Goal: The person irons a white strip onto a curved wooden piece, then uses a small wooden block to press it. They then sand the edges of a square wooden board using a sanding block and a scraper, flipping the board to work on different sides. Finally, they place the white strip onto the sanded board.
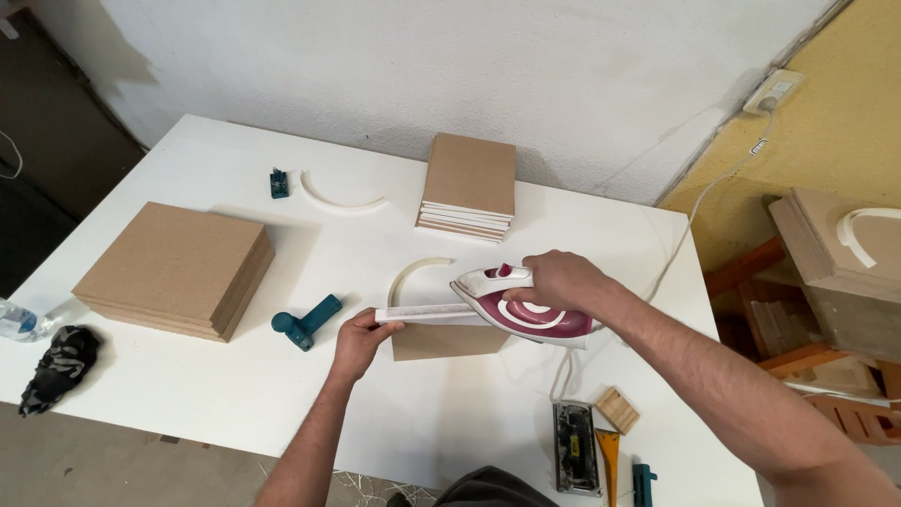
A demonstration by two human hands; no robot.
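At the centre of the white tabletop [188,385], a brown board [441,340] is stood on edge and steadied at its 9 o'clock end by the left hand [361,340], whose fingers are closed on the white strip [422,314] along its top edge. A white and maroon iron [526,305] is gripped by the handle in the closed fingers of the right hand [556,280] and pressed onto that strip at the board's 3 o'clock end. A teal tool [306,321] lies at 9 o'clock of the left hand, a stack of boards [178,268] farther that way, another stack [469,185] at 12 o'clock.
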